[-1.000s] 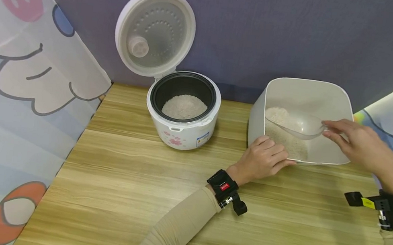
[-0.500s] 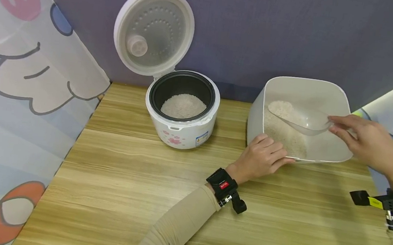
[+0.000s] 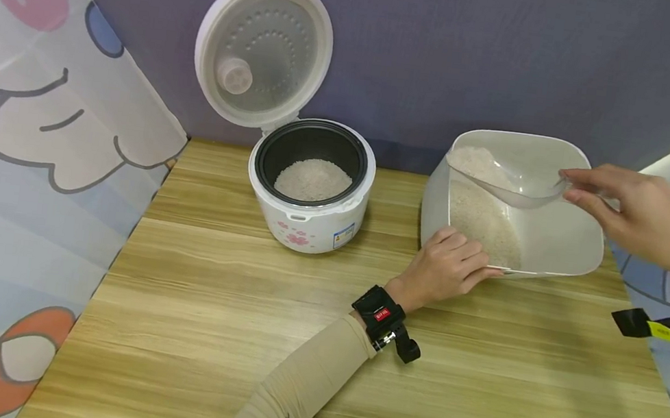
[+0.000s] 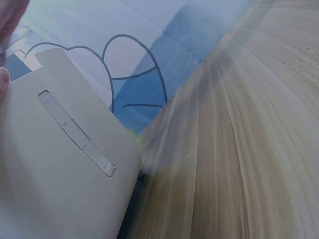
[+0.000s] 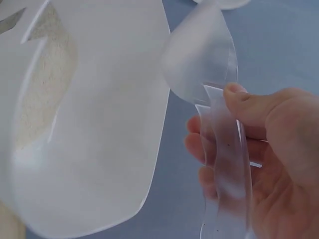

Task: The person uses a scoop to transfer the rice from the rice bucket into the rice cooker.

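My right hand (image 3: 640, 202) pinches the handle of a clear plastic scoop (image 3: 522, 199), which carries a heap of white rice at its far left end. The scoop hangs over the open white rice bin (image 3: 573, 246), near the rim's level. Loose rice (image 3: 485, 226) lies along the bin's left side. With curled fingers, my left hand (image 3: 449, 267) grips the bin's near left rim. In the right wrist view, thumb and fingers hold the long clear handle (image 5: 227, 164). The left wrist view shows the bin's outer wall with a narrow clear window strip (image 4: 77, 133).
A white rice cooker (image 3: 308, 230) stands left of the bin, its lid (image 3: 264, 52) raised and rice (image 3: 313, 180) in its dark inner pot. Both stand on a wooden table (image 3: 203, 332). Behind is a grey-purple wall (image 3: 451, 57); a printed cartoon cloth (image 3: 13, 200) hangs on the left.
My right hand has raised the scoop with its heap of rice from down inside the bin to about rim level. The left hand has stayed on the rim.
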Demonstrator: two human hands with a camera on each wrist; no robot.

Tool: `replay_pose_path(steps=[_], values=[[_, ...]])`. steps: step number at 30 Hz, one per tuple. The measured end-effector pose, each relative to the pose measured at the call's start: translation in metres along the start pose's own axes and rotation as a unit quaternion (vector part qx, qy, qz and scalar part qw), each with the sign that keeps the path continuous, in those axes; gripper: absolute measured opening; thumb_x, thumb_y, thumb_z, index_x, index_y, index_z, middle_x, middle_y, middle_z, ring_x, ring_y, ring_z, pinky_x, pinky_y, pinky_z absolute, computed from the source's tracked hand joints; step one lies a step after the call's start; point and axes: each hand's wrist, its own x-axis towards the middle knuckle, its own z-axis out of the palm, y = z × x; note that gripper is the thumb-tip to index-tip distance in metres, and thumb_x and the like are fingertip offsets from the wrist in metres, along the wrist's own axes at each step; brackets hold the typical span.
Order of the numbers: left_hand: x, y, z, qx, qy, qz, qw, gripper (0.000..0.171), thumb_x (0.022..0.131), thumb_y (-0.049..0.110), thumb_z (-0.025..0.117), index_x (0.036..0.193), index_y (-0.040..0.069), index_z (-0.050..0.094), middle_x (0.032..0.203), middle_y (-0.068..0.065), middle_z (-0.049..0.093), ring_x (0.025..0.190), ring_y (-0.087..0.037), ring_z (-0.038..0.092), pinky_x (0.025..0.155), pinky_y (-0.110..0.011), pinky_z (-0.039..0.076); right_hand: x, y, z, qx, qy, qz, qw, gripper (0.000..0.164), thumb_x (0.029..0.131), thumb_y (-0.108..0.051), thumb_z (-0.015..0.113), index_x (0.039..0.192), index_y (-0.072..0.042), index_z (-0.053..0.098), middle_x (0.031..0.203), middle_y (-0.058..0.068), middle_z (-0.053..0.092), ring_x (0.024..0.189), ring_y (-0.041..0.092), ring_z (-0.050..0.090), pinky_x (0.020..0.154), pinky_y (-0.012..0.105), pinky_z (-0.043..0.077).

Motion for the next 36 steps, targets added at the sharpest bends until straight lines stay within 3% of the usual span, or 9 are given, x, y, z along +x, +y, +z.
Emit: replay_pose_path(steps=[6, 10, 18, 21, 25, 27, 32, 36], values=[[0.0, 0.0, 0.001, 0.003, 0.003, -0.002, 1.0, 0.035, 0.105, 0.049, 0.054, 0.082, 0.025, 0.065, 0.08, 0.015, 0.06, 0.077, -0.006, 0.051, 0.087, -0.027, 0.039, 0.028, -0.017, -0.001, 0.011, -0.018, -0.022, 1.0, 0.027, 0.1, -0.011, 0.068, 0.122, 0.004, 0.071, 0.102, 0.02, 0.076, 0.078, 0.012, 0.065, 0.064, 0.015, 0.038], [0.001, 0.0, 0.001, 0.001, 0.004, -0.003, 1.0, 0.035, 0.105, 0.049, 0.053, 0.082, 0.025, 0.064, 0.08, 0.015, 0.06, 0.076, -0.006, 0.051, 0.087, -0.026, 0.039, 0.047, -0.03, 0.004, 0.009, -0.037, -0.03, 0.999, 0.028, 0.101, -0.009, 0.066, 0.124, 0.006, 0.069, 0.107, 0.022, 0.075, 0.08, 0.032, 0.068, 0.065, 0.027, 0.043], [0.0, 0.0, 0.002, 0.009, 0.01, -0.004, 0.9999, 0.035, 0.105, 0.049, 0.054, 0.082, 0.025, 0.064, 0.081, 0.014, 0.061, 0.078, -0.006, 0.053, 0.089, -0.027, 0.04, 0.088, -0.063, 0.02, 0.016, -0.03, -0.05, 0.998, 0.029, 0.102, -0.008, 0.063, 0.127, 0.006, 0.067, 0.11, 0.022, 0.072, 0.07, 0.024, 0.058, 0.063, 0.041, 0.043], [0.0, 0.0, 0.002, 0.006, 0.015, -0.004, 0.9999, 0.034, 0.105, 0.049, 0.055, 0.082, 0.025, 0.065, 0.082, 0.014, 0.062, 0.077, -0.006, 0.054, 0.089, -0.028, 0.041, 0.102, -0.078, 0.028, 0.007, -0.024, -0.045, 0.999, 0.031, 0.103, -0.01, 0.063, 0.129, 0.006, 0.066, 0.114, 0.026, 0.07, 0.075, 0.034, 0.064, 0.069, 0.052, 0.046], [0.001, 0.001, 0.002, -0.006, 0.016, -0.009, 0.9998, 0.033, 0.104, 0.048, 0.058, 0.083, 0.025, 0.068, 0.083, 0.013, 0.065, 0.078, -0.008, 0.055, 0.089, -0.029, 0.042, 0.118, -0.093, 0.04, -0.021, -0.016, -0.04, 0.999, 0.033, 0.104, -0.014, 0.063, 0.13, 0.005, 0.066, 0.118, 0.027, 0.069, 0.097, 0.046, 0.066, 0.084, 0.063, 0.045], [0.0, 0.001, 0.002, -0.011, 0.015, -0.012, 0.9997, 0.031, 0.104, 0.046, 0.059, 0.083, 0.024, 0.069, 0.086, 0.013, 0.067, 0.08, -0.008, 0.057, 0.091, -0.029, 0.043, 0.123, -0.099, 0.044, -0.036, -0.012, -0.044, 0.998, 0.033, 0.104, -0.015, 0.062, 0.13, 0.005, 0.065, 0.119, 0.027, 0.068, 0.105, 0.048, 0.064, 0.088, 0.064, 0.045], [0.0, 0.004, 0.002, -0.01, 0.033, -0.013, 0.9993, 0.034, 0.103, 0.044, 0.06, 0.078, 0.025, 0.071, 0.09, 0.011, 0.072, 0.082, -0.008, 0.061, 0.092, -0.029, 0.045, 0.131, -0.109, 0.05, -0.059, 0.009, -0.066, 0.996, 0.032, 0.104, -0.013, 0.062, 0.13, 0.005, 0.066, 0.116, 0.025, 0.068, 0.103, 0.046, 0.063, 0.084, 0.059, 0.045], [0.003, 0.005, 0.003, -0.003, 0.042, -0.015, 0.999, 0.04, 0.104, 0.048, 0.058, 0.072, 0.026, 0.07, 0.083, 0.011, 0.072, 0.077, -0.008, 0.062, 0.089, -0.029, 0.047, 0.136, -0.112, 0.053, -0.078, 0.027, -0.077, 0.994, 0.031, 0.104, -0.013, 0.062, 0.129, 0.006, 0.065, 0.115, 0.025, 0.068, 0.101, 0.045, 0.063, 0.084, 0.057, 0.044]])
